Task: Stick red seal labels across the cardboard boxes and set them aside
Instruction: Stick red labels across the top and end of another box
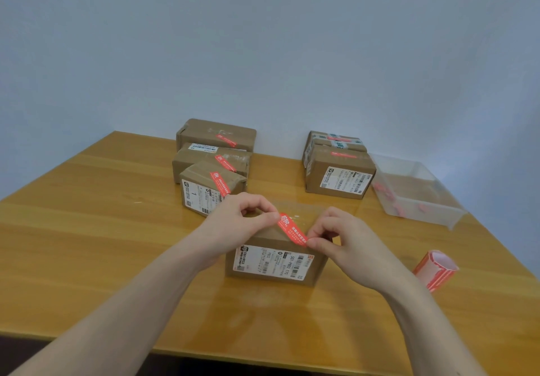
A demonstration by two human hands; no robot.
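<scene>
**boxfan:** Red seal label (292,229) is stretched slantwise over the top of the near cardboard box (274,261), mid-counter (87,229). Left hand (245,218) pinches its far end, right hand (333,238) pinches the near end at the box's front edge. Looks like the sticking step, not pressed down yet I'd guess

**tapeguy:** Agreed, each grip is clamped on the label. Next move probably calls for lowering it flat, then rubbing it over that front edge

**boxfan:** Room-wise: three labelled boxes (213,165) sit back left, two more boxes (339,168) back right beside a clear bin (418,194); label roll (435,270) near the right edge. Bare wood between the two groups for setting it aside
</scene>
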